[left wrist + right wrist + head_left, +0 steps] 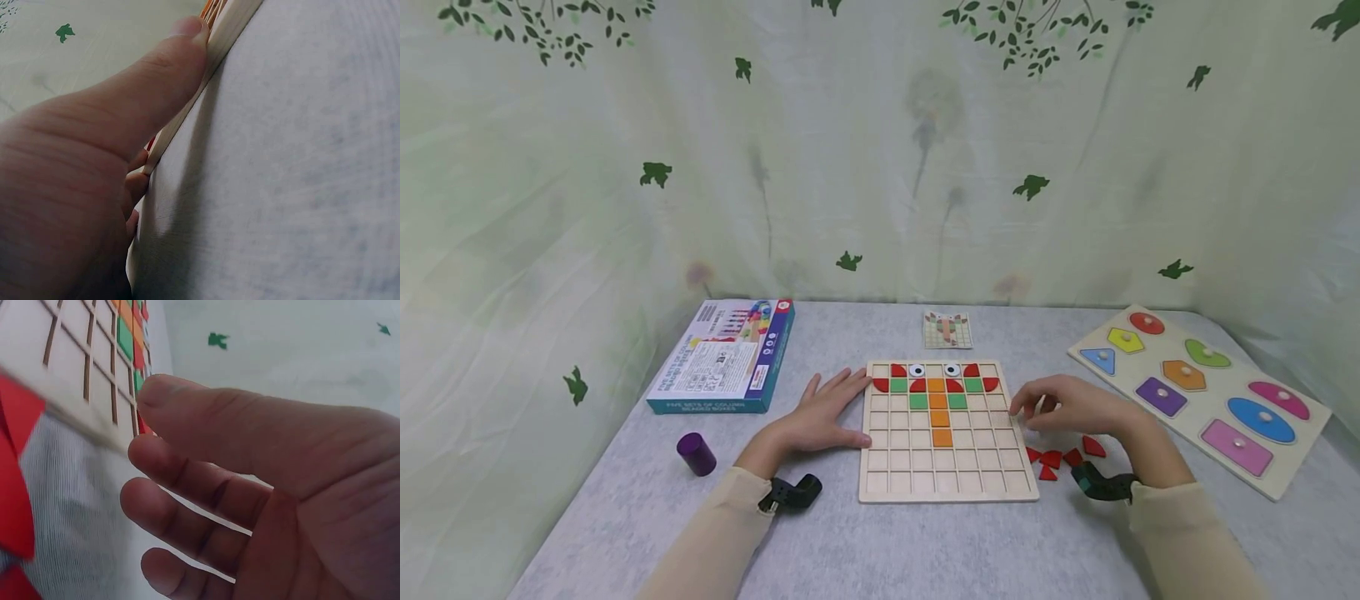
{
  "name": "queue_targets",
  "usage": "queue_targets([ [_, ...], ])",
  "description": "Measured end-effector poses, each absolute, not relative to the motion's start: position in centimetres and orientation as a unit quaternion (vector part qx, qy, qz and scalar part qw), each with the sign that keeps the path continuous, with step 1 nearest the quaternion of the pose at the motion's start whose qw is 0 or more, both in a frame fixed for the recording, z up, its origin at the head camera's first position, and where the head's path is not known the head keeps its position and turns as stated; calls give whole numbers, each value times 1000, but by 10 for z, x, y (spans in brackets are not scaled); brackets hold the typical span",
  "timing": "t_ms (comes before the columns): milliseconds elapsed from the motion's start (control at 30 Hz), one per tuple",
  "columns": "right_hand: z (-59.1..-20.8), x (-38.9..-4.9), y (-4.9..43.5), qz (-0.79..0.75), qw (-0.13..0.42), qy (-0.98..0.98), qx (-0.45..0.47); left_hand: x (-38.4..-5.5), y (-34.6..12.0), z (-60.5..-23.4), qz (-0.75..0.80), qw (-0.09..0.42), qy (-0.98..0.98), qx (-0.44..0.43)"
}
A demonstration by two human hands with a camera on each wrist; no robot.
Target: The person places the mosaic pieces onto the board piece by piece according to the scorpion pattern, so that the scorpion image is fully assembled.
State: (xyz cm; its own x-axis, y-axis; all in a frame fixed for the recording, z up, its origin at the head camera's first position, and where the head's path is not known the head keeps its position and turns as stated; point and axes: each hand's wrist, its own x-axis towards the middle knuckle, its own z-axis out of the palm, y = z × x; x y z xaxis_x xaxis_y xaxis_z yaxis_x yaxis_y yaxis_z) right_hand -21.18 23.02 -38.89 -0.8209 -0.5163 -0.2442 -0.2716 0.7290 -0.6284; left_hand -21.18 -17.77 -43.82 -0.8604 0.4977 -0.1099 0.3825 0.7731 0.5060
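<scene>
A wooden grid board point(985, 479) lies on the table with red, green and orange pieces and two eye pieces set in its upper rows. My left hand point(827, 417) rests along its left edge, fingers spread; in the left wrist view the thumb point(150, 75) touches the board's side. My right hand point(1075, 404) hovers at the board's right edge. Its fingers point(156, 506) bend loosely and nothing shows between them and the thumb. Below that hand, several red pieces point(1051, 458) lie loose beside the board. Behind the board is a small pattern card point(946, 331).
On the left lie a blue-edged box point(722, 358) and a purple cylinder point(696, 454). A knobbed shape puzzle board point(1210, 392) slants across the right side of the table. A leaf-printed curtain point(880, 167) hangs behind.
</scene>
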Motion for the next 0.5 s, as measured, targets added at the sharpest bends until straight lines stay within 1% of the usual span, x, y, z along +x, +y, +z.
queue_targets([
  [300,-392,-212,266,-290,221,913,-185,-211,-177,-436,243,124,933,235],
  [500,-395,-210,288,-295,244,911,-154,-211,-177,-436,241,125,933,235],
])
